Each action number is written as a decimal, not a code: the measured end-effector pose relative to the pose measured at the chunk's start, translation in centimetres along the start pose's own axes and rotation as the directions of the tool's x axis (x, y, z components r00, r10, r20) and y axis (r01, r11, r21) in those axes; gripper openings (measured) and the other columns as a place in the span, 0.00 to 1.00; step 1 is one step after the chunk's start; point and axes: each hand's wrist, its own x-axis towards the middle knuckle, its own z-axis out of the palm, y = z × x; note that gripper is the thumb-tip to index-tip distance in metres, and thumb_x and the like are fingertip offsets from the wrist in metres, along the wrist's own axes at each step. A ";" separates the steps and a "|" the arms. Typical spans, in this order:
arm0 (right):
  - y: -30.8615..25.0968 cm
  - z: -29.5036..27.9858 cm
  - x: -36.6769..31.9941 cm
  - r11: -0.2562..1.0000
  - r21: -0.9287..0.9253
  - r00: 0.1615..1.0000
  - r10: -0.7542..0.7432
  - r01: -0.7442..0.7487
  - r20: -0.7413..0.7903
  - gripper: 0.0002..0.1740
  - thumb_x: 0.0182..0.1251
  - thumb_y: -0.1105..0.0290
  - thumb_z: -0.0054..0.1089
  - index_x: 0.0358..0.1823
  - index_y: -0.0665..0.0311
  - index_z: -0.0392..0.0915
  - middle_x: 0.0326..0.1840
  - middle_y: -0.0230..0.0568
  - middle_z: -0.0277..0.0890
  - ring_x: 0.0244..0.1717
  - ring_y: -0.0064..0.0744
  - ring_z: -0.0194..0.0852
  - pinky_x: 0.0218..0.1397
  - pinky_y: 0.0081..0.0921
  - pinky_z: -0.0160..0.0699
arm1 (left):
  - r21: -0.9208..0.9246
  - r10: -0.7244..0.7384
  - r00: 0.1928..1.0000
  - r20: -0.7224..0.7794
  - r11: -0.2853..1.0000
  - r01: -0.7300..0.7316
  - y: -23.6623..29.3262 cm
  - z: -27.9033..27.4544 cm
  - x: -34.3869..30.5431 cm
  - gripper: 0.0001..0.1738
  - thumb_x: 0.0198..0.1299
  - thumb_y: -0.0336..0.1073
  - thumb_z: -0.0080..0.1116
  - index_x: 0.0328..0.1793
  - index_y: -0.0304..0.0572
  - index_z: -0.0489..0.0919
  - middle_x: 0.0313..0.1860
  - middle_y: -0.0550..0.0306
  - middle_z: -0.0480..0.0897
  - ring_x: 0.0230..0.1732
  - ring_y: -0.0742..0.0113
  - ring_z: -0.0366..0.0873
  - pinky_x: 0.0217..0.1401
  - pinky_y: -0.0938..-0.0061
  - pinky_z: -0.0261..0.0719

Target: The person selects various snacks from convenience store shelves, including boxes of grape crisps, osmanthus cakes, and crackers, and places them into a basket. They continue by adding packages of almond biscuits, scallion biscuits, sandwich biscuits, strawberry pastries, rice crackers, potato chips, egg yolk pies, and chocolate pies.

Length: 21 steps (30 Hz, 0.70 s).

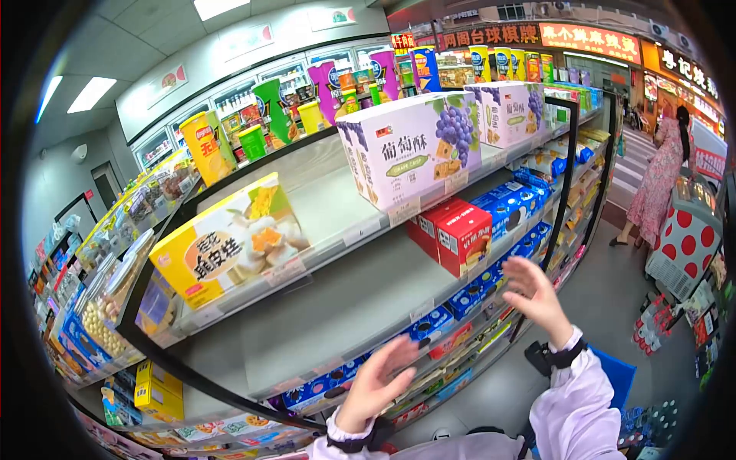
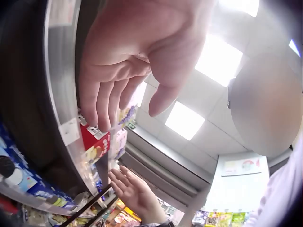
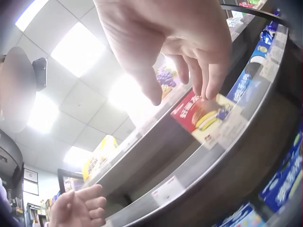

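Left hand [image 1: 377, 383] nearest, fingers spread, holding nothing. Right hand [image 1: 537, 295] just beyond, also spread, holding nothing. Red boxes [image 1: 458, 236] on shelf [image 1: 330, 307] just past right fingertips, probably not touching. 2 white grape boxes [image 1: 418, 149] above, farther.

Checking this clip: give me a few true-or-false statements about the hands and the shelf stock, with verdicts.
1. The left hand and the right hand are both open and hold nothing. True.
2. The right hand grips one of the red boxes. False: it is raised in front of the shelves, apart from them.
3. The red boxes stand one shelf below the grape-print boxes. True.
4. The yellow box lies on the lowest shelf. False: it stands on the same shelf as the grape-print boxes, at that shelf's other end.
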 end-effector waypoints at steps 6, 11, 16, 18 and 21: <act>0.1 -4.3 10.0 0.881 -0.421 0.954 -0.097 0.214 0.283 0.54 0.43 0.64 0.75 0.69 0.69 0.50 0.69 0.52 0.55 0.71 0.40 0.51 0.72 0.30 0.49 | 0.309 0.173 0.973 -0.152 0.943 -0.120 -1.7 3.1 13.6 0.54 0.48 0.38 0.70 0.73 0.30 0.44 0.71 0.35 0.53 0.73 0.50 0.50 0.70 0.61 0.55; 1.7 -6.3 18.2 0.813 -0.487 0.815 0.026 0.319 0.579 0.64 0.36 0.51 0.77 0.69 0.76 0.45 0.70 0.63 0.48 0.72 0.48 0.47 0.72 0.30 0.49 | 0.462 0.028 0.992 -0.119 0.886 0.031 0.0 2.7 19.5 0.70 0.35 0.55 0.75 0.71 0.20 0.40 0.71 0.29 0.48 0.74 0.46 0.45 0.72 0.63 0.49; 2.0 -5.9 24.0 0.841 -0.307 0.511 0.043 0.445 0.859 0.68 0.32 0.53 0.79 0.69 0.75 0.42 0.72 0.59 0.46 0.74 0.44 0.40 0.74 0.30 0.41 | 0.552 -0.089 0.996 0.022 0.832 0.062 0.7 0.3 22.8 0.73 0.32 0.59 0.75 0.71 0.20 0.38 0.73 0.31 0.44 0.75 0.47 0.38 0.75 0.65 0.39; 2.2 -5.5 25.4 0.843 -0.213 0.415 -0.013 0.493 0.910 0.70 0.30 0.52 0.80 0.70 0.74 0.40 0.73 0.60 0.42 0.75 0.45 0.34 0.75 0.31 0.35 | 0.572 -0.115 0.991 0.064 0.819 0.058 0.1 -0.4 23.7 0.73 0.32 0.59 0.74 0.71 0.24 0.39 0.73 0.34 0.44 0.75 0.48 0.37 0.75 0.65 0.38; 2.8 -5.1 26.4 0.810 -0.179 0.339 -0.026 0.558 0.940 0.74 0.27 0.50 0.81 0.70 0.73 0.35 0.74 0.61 0.36 0.76 0.48 0.28 0.76 0.32 0.31 | 0.584 -0.132 0.989 0.071 0.809 0.066 -0.5 -0.8 24.2 0.72 0.28 0.60 0.75 0.72 0.31 0.42 0.72 0.36 0.46 0.75 0.48 0.36 0.75 0.61 0.38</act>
